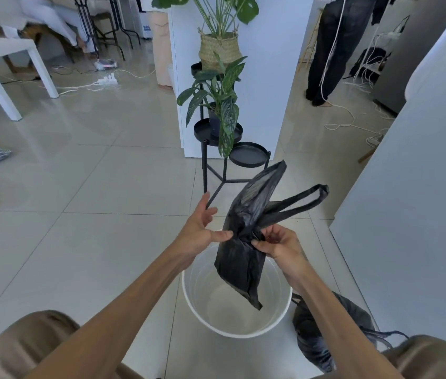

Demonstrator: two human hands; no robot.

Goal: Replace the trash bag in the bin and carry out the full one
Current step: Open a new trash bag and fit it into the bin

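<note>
At frame centre, the left hand [202,231] and right hand [276,246] pinch a folded fresh black bag [243,242], seemingly working it open over the empty white bin [237,333]; the full bag [325,332] waits lower right.

My left hand [202,233] and right hand [279,246] are bare: no gloves, rings or watch. Both forearms are uncovered, with no sleeve visible. My knees, at the lower frame corners, are clad in tan-brown fabric.

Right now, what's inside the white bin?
The white bin looks bare inside, with no liner yet. The new black bag, held by both hands above it, dangles over the opening and hides part of the far wall.
</note>
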